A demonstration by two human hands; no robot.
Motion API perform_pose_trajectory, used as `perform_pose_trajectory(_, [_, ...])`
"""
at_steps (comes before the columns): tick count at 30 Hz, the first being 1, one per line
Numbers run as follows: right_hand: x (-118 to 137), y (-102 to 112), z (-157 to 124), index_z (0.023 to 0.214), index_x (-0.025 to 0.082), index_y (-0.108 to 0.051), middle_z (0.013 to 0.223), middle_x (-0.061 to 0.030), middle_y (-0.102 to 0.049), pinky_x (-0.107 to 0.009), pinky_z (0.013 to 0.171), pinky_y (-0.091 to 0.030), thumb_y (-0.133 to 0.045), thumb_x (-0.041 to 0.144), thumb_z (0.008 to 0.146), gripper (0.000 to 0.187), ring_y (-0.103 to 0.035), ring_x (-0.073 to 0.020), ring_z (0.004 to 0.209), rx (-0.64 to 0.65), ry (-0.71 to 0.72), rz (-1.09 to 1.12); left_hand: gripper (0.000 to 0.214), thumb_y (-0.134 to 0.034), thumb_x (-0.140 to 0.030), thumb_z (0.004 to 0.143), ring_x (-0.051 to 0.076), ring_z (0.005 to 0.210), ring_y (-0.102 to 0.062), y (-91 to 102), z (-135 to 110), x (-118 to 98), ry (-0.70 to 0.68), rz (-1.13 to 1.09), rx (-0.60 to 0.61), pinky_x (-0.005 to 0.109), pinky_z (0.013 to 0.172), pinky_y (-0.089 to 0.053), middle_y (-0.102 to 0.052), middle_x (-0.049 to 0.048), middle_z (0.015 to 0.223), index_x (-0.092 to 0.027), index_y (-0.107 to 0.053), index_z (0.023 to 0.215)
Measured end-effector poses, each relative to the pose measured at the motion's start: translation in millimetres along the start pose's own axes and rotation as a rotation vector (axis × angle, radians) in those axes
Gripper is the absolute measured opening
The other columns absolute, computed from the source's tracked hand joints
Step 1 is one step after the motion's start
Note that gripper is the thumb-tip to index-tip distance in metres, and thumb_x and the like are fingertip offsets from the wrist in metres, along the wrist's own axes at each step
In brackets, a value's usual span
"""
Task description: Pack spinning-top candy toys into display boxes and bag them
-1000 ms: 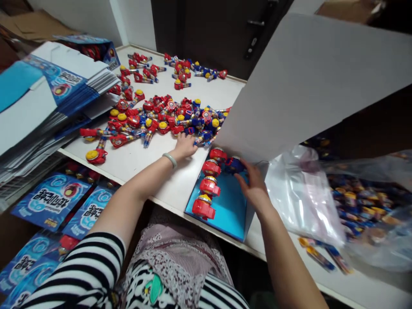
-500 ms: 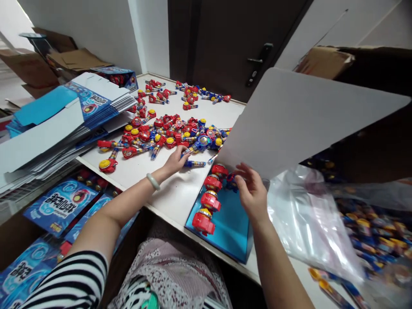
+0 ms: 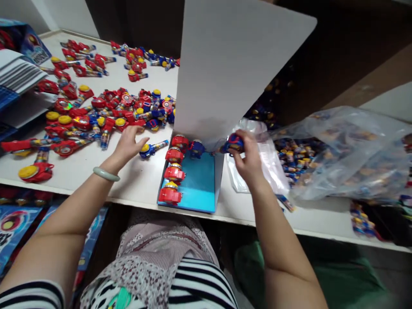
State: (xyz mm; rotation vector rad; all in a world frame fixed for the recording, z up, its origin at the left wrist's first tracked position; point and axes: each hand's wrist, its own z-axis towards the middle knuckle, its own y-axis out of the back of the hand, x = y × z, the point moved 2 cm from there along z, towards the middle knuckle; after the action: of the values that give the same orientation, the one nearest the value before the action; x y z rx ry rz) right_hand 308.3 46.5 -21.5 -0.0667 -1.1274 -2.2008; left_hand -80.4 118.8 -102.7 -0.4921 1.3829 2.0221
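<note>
My left hand [image 3: 128, 148] is open over the table, thumb and fingers apart, close to a loose blue toy with a clear tube [image 3: 153, 148]. A pile of red and blue toys [image 3: 127, 99] lies just beyond it. In my right hand [image 3: 248, 161] a blue toy with a round head [image 3: 234, 143] is gripped between thumb and fingers, at the box's right edge. Below stands the open box [image 3: 199, 182] with a blue inside and its white lid flap [image 3: 219, 64] raised. Several red toys [image 3: 174, 172] line its left side, and one blue toy [image 3: 196, 148] sits at the back.
Flat printed cartons [image 3: 19, 90] are stacked at the left. Clear plastic sleeves [image 3: 267, 167] lie right of the box, beside a large clear bag [image 3: 347, 150] of small blue and yellow pieces. Filled blue boxes [image 3: 16, 227] stand below the table's front edge.
The view has swung right and down. My left hand has come away from the pile with its fingers spread. My right hand has moved from inside the box to its right edge, holding a blue toy.
</note>
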Motion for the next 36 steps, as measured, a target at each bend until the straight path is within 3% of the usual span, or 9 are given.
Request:
perform_pose_trajectory(3, [-15,-33,-14,0.139,0.020,-0.049,0.142,-0.0168,-0.053,-0.052,0.111,-0.038,-0.050,0.033,0.095,0.045,-0.048,-0.0312,0.134,0.165,-0.034,-0.080,0.069,-0.072,-0.048,0.072,0.036,0.129,-0.046,-22.9,-3,37,0.106,0.167,0.317,0.049,0.112,-0.037,-0.054,0.0161,0.132,-0.015,-0.053,0.129])
perform_pose_trajectory(6, [-17,-50,-14,0.140,0.018,-0.048,0.144,-0.0188,-0.052,-0.050,0.109,-0.036,-0.045,0.031,0.097,0.045,-0.047,-0.0309,0.135,0.272,-0.027,-0.157,0.067,-0.069,-0.045,0.073,0.034,0.122,-0.052,-36.0,-15,46,0.116,0.150,0.430,0.044,0.106,-0.042,-0.055,0.0159,0.128,-0.015,-0.053,0.130])
perform_pose_trajectory(10, [-19,-41,-8,0.144,0.017,-0.045,0.143,-0.0193,-0.052,-0.046,0.105,-0.036,-0.044,0.030,0.098,0.047,-0.048,-0.0308,0.133,0.394,0.044,-0.198,0.061,-0.068,-0.043,0.073,0.027,0.105,-0.058,-29.4,-27,46,0.210,0.068,0.305,0.038,0.093,-0.048,-0.059,0.0099,0.113,-0.018,-0.052,0.126])
perform_pose_trajectory(14, [-23,-33,0,0.145,0.018,-0.043,0.144,-0.0191,-0.052,-0.046,0.102,-0.036,-0.046,0.030,0.098,0.048,-0.051,-0.0311,0.130,0.456,0.075,-0.215,0.066,-0.080,-0.043,0.063,0.020,0.089,-0.058,-8.4,-28,60,0.372,-0.134,0.056,0.031,0.080,-0.047,-0.059,0.0020,0.099,-0.020,-0.051,0.118])
perform_pose_trajectory(22, [-7,-38,10,0.146,0.019,-0.045,0.144,-0.0200,-0.052,-0.045,0.099,-0.037,-0.045,0.029,0.100,0.047,-0.055,-0.0308,0.126,0.543,0.198,-0.251,0.057,-0.083,-0.034,0.054,0.016,0.088,-0.055,36.4,-22,60,0.201,-0.459,-0.335,0.027,0.082,-0.044,-0.064,-0.0014,0.096,-0.019,-0.064,0.105])
perform_pose_trajectory(26, [-11,-52,1,0.145,0.017,-0.047,0.145,-0.0196,-0.053,-0.048,0.102,-0.037,-0.045,0.027,0.099,0.047,-0.054,-0.0306,0.127,0.569,0.111,-0.285,0.057,-0.081,-0.035,0.055,0.016,0.092,-0.056,60.8,-21,33,0.044,-0.600,-0.507,0.028,0.087,-0.046,-0.065,-0.0001,0.102,-0.018,-0.066,0.107])
perform_pose_trajectory(29, [-7,-52,1,0.146,0.020,-0.047,0.146,-0.0175,-0.053,-0.058,0.106,-0.033,-0.049,0.032,0.097,0.051,-0.048,-0.0371,0.131,0.552,0.011,-0.359,0.053,-0.078,-0.043,0.059,0.016,0.090,-0.057,74.1,-15,-2,-0.067,-0.790,-0.582,0.029,0.086,-0.049,-0.063,0.0018,0.099,-0.018,-0.065,0.103])
perform_pose_trajectory(32, [28,-31,16,0.150,0.025,-0.042,0.150,-0.0149,-0.048,-0.064,0.107,-0.034,-0.055,0.046,0.094,0.061,-0.040,-0.0410,0.136,0.406,0.045,-0.299,0.055,-0.078,-0.053,0.065,0.017,0.090,-0.058,71.6,-8,-59,-0.164,-0.779,-0.446,0.031,0.088,-0.050,-0.060,0.0024,0.100,-0.020,-0.062,0.107])
perform_pose_trajectory(36, [97,-5,38,0.154,0.033,-0.030,0.147,-0.0098,-0.045,-0.050,0.100,-0.051,-0.057,0.052,0.092,0.070,-0.049,-0.0316,0.129,0.228,0.181,0.013,0.052,-0.074,-0.055,0.079,0.021,0.103,-0.059,41.4,-10,-149,-0.351,-0.525,-0.111,0.041,0.097,-0.049,-0.057,0.0029,0.110,-0.025,-0.054,0.116])
